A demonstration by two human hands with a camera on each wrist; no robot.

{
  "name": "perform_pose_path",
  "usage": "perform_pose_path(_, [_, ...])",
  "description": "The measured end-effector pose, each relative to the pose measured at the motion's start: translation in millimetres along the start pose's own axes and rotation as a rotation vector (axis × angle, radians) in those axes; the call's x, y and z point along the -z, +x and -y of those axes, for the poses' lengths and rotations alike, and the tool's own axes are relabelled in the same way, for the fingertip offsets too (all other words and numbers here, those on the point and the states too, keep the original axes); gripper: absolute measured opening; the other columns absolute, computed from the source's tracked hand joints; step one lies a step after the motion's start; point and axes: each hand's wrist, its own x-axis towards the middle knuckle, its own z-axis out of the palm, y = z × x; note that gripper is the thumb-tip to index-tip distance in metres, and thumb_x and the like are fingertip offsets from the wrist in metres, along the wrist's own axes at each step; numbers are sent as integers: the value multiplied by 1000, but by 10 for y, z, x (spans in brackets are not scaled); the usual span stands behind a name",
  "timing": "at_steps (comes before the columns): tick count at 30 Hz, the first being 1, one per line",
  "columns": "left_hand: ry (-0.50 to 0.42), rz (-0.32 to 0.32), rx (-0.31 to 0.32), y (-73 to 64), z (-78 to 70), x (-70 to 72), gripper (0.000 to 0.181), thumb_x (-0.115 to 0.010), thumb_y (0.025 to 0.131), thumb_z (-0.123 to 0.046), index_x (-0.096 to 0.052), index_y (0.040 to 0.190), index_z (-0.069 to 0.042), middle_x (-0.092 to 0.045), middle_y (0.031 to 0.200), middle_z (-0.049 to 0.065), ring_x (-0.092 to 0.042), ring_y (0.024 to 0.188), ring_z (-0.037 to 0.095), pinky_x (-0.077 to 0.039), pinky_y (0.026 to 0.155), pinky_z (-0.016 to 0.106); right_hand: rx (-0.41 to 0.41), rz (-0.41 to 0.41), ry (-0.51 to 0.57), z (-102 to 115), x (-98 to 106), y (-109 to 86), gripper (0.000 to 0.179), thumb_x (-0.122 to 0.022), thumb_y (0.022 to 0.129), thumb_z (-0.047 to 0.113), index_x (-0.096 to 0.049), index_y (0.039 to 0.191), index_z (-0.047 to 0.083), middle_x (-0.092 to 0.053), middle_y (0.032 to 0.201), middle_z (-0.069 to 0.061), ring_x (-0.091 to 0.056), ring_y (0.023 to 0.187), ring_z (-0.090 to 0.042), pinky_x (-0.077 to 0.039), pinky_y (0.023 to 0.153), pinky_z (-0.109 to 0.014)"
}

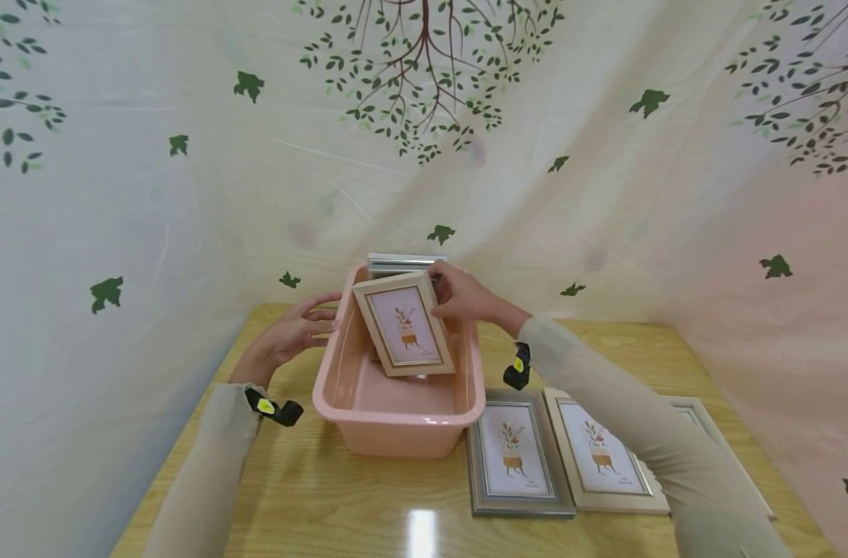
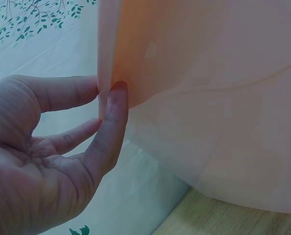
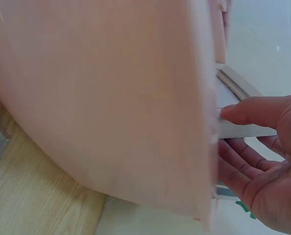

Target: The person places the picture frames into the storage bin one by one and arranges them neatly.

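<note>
Presently, the cream picture frame (potted-plant print) is tilted within the pink bin, its right edge pinched by the right hand, while the left hand pinches the bin's left rim, open room separating frame from front rim.

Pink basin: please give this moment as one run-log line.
right hand: grips cream frame, tilted at opening of pink basin | left hand: holds basin rim | gray frame: lies on table
</note>
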Motion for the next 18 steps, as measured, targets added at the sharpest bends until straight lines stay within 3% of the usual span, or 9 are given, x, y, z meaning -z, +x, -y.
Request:
perform_pose_path(8, [-3, 2, -6, -1, -6, 4, 69, -57, 104, -9, -21, 163, -10, -38, 152, 29, -63, 108, 6, -58, 90, 26, -26, -29, 27, 130, 128, 70, 31, -73, 93, 10, -58, 120, 3, -70, 109, -18, -67, 97, -28, -59, 80, -32])
perform_pose_path(18, [-21, 5, -11, -27, -7, -12, 69, -56, 104, -7, -21, 163, -9, -37, 153, 30, -64, 107, 6, -58, 89, 26, -45, -56, 21, 166, 144, 42, 23, -72, 95, 13, -61, 114, 4, -66, 101, -14, -60, 89, -25, -52, 72, -26])
